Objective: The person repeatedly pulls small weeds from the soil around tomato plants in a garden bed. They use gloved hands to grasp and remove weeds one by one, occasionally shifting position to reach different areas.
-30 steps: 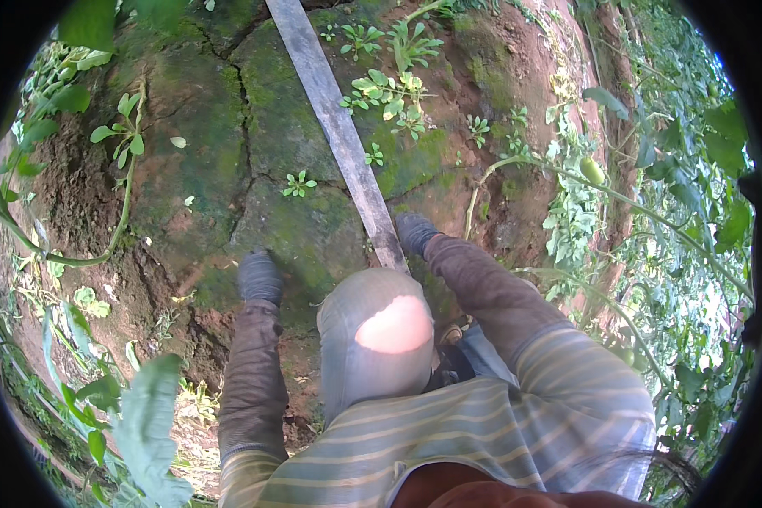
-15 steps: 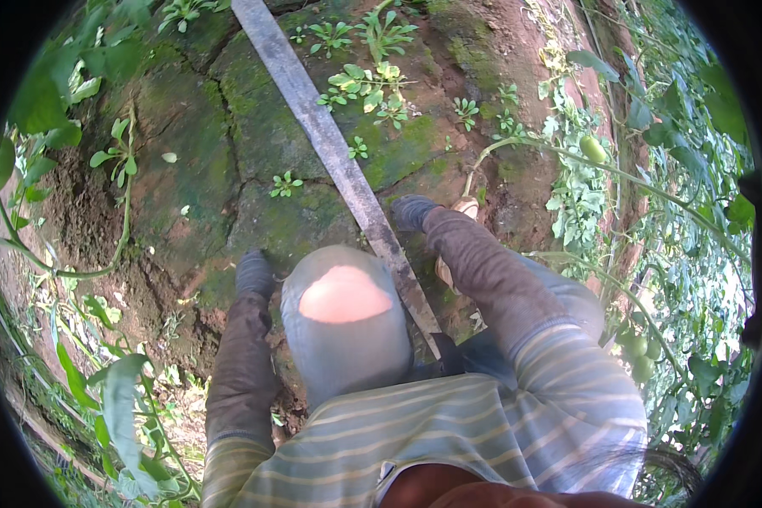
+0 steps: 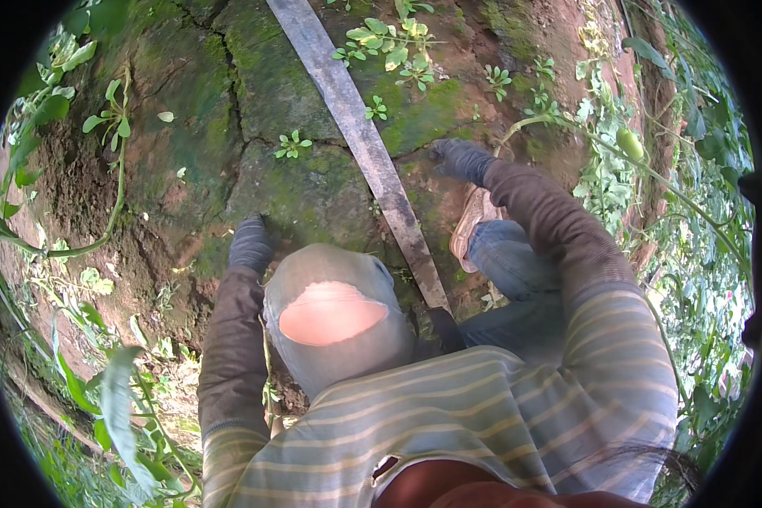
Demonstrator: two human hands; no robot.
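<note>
My left hand (image 3: pixel 250 243), in a grey glove, is low over the mossy soil, just left of my bent knee (image 3: pixel 334 315) in torn jeans. Its fingers point down and cannot be made out. On the right, my right hand (image 3: pixel 463 161) in a matching glove reaches over the ground with its fingers apart and nothing visible in them. Between the hands lies a long, flat, worn metal blade (image 3: pixel 368 152), slanting from the far edge toward my lap. A dark piece like a handle (image 3: pixel 446 328) is at its near end. Neither hand touches it.
Small green seedlings (image 3: pixel 293 144) grow from the cracked, mossy soil (image 3: pixel 173 169). Leafy vines border both sides; a green fruit (image 3: pixel 629 144) hangs at the right near a curved stem (image 3: pixel 567 124). My shoe (image 3: pixel 476 222) stands below my right hand.
My right hand has moved right, farther from the blade, and its forearm has swung outward, uncovering more of my shoe and lower leg. The view has shifted; my left hand stays near its spot.
</note>
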